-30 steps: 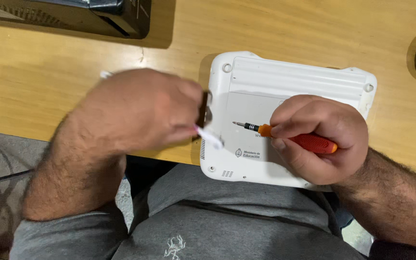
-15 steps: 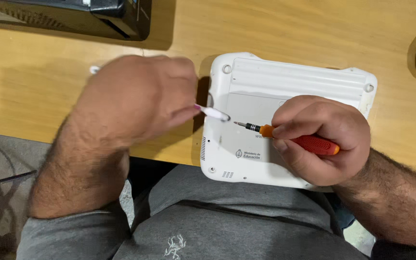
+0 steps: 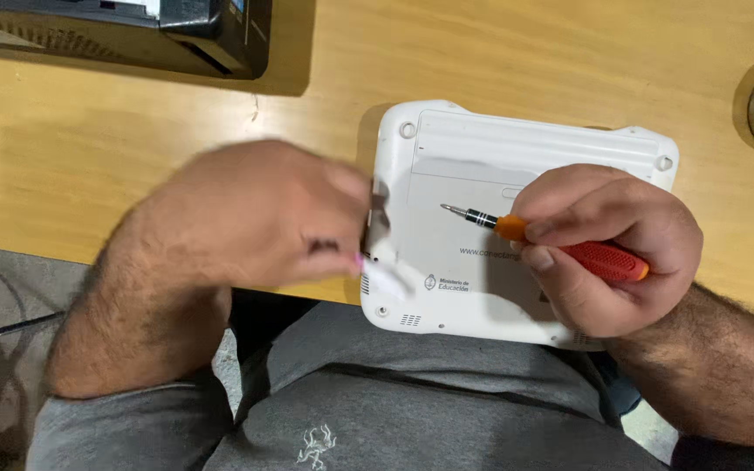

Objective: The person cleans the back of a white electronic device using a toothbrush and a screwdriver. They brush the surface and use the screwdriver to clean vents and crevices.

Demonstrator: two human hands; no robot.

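Right hand fisted around screwdriver, shaft lying level, tip pointing left over laptop; blurred left hand pinching small white piece.

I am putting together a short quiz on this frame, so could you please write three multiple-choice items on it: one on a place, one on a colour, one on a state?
1. Where does the white plastic netbook lie?
A. on the near edge of the wooden table
B. on the floor
C. on top of the black box

2. What colour is the handle of the screwdriver in the right hand?
A. blue
B. red with an orange collar
C. green

3. How does the netbook lie?
A. open, screen showing
C. standing on its edge
B. shut, underside up

Answers:
1 A: it rests on the table, overhanging the person's lap.
2 B: red grip and orange collar show between the fingers.
3 B: screw holes and vents face up, while the blurred left hand holds a small white piece at its left edge.
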